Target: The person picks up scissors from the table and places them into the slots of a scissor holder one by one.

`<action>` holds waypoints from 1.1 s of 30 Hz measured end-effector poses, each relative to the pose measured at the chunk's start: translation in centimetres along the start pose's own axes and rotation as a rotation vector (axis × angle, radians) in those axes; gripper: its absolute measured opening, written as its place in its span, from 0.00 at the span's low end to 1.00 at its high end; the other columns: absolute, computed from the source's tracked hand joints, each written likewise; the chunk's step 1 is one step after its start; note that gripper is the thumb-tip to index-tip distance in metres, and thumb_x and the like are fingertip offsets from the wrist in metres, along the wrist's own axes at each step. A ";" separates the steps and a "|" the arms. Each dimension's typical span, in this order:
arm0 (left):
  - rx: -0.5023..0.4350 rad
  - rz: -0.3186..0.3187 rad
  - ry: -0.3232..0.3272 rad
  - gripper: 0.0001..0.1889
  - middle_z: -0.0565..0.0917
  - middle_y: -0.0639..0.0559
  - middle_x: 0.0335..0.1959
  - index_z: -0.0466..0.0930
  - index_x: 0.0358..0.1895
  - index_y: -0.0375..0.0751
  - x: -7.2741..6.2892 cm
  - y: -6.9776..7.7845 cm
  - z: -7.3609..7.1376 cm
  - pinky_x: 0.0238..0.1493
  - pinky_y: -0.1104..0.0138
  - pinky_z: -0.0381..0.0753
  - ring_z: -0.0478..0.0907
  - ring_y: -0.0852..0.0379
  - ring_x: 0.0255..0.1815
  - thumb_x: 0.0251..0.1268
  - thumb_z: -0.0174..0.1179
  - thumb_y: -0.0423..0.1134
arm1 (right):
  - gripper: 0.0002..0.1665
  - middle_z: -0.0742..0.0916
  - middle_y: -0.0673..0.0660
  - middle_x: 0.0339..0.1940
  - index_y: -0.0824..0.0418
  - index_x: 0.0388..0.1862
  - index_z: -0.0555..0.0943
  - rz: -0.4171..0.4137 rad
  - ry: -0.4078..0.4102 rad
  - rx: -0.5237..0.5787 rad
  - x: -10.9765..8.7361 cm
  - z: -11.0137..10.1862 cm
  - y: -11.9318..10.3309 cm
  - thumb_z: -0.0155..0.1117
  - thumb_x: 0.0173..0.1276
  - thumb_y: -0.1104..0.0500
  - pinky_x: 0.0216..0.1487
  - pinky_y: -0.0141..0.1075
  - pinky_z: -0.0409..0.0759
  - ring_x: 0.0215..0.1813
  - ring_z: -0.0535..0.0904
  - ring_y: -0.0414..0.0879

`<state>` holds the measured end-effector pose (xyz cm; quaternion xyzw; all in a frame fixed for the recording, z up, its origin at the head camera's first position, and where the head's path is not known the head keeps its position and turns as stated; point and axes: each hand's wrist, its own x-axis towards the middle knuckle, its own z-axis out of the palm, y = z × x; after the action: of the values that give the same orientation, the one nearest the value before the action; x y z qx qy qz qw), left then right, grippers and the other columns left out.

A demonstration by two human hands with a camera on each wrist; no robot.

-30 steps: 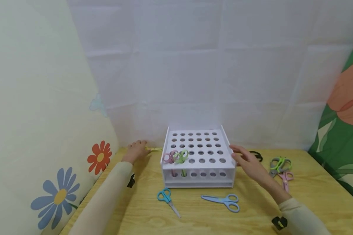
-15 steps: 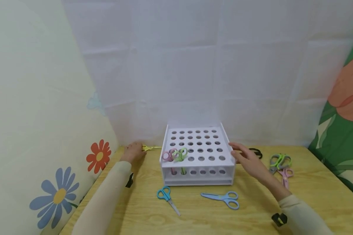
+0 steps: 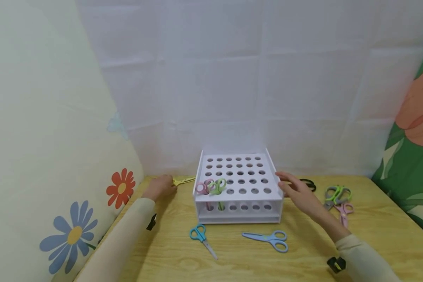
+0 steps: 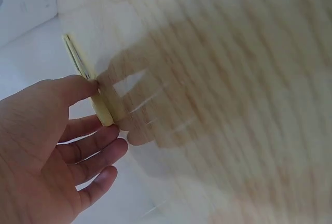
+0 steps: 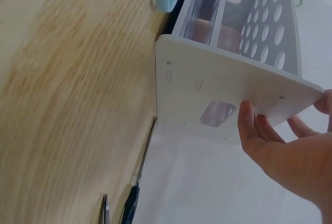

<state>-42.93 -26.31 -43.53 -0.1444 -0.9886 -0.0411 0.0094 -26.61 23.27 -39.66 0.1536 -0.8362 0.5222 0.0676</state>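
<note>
Yellow scissors (image 3: 184,181) lie left of a white rack (image 3: 239,196) with rows of round holes. My left hand (image 3: 159,187) pinches their handle end between thumb and finger; in the left wrist view the scissors (image 4: 78,58) point away from the palm, and the other fingers are spread. My right hand (image 3: 301,196) touches the rack's right side panel; the right wrist view has its fingertips on the panel (image 5: 207,73) and at its upper edge. Pink scissors (image 3: 201,188) and green scissors (image 3: 217,187) stand in the front row of holes at the left.
Teal-handled scissors (image 3: 198,234) and light blue scissors (image 3: 268,237) lie before the rack. To its right are black-handled scissors (image 3: 309,185), green-and-grey scissors (image 3: 338,194) and pink scissors (image 3: 344,211). A white cloth (image 3: 211,86) hangs behind the wooden table (image 3: 176,250).
The yellow scissors have tilted, their handle end drawn slightly toward the near side as my left hand shifted nearer. My right hand stays at the rack's side panel.
</note>
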 end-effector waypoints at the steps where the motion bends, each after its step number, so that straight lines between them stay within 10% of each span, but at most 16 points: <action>1: 0.010 0.003 0.009 0.13 0.77 0.45 0.30 0.73 0.31 0.39 -0.1 0.1 0.1 0.41 0.47 0.76 0.75 0.47 0.33 0.72 0.60 0.44 | 0.33 0.71 0.70 0.71 0.60 0.79 0.63 -0.001 0.001 -0.006 0.0 0.0 0.1 0.51 0.83 0.48 0.53 0.49 0.82 0.63 0.76 0.63; 7: 0.021 0.005 0.057 0.10 0.79 0.35 0.46 0.75 0.45 0.37 -0.5 0.3 0.3 0.58 0.36 0.69 0.76 0.31 0.54 0.77 0.51 0.41 | 0.32 0.72 0.69 0.71 0.59 0.79 0.64 0.019 0.000 -0.010 0.1 0.1 0.3 0.51 0.83 0.48 0.54 0.51 0.81 0.64 0.76 0.63; 25: 0.236 0.194 0.219 0.07 0.75 0.42 0.36 0.71 0.41 0.38 -2.6 -0.5 -1.0 0.42 0.46 0.78 0.77 0.41 0.40 0.71 0.61 0.26 | 0.32 0.72 0.69 0.71 0.58 0.79 0.64 0.015 0.008 -0.022 0.2 0.0 0.1 0.51 0.83 0.48 0.52 0.45 0.82 0.64 0.76 0.63; 33: 0.052 0.139 0.208 0.04 0.78 0.43 0.36 0.77 0.42 0.36 -1.9 -1.3 -1.1 0.42 0.47 0.79 0.79 0.42 0.39 0.77 0.57 0.33 | 0.32 0.71 0.70 0.71 0.58 0.79 0.64 0.026 0.002 -0.017 0.1 0.1 0.2 0.50 0.83 0.47 0.55 0.54 0.80 0.63 0.77 0.63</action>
<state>-41.46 -28.23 -42.63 -0.2075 -0.9706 -0.0297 0.1183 -26.72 23.24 -39.83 0.1418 -0.8424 0.5160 0.0629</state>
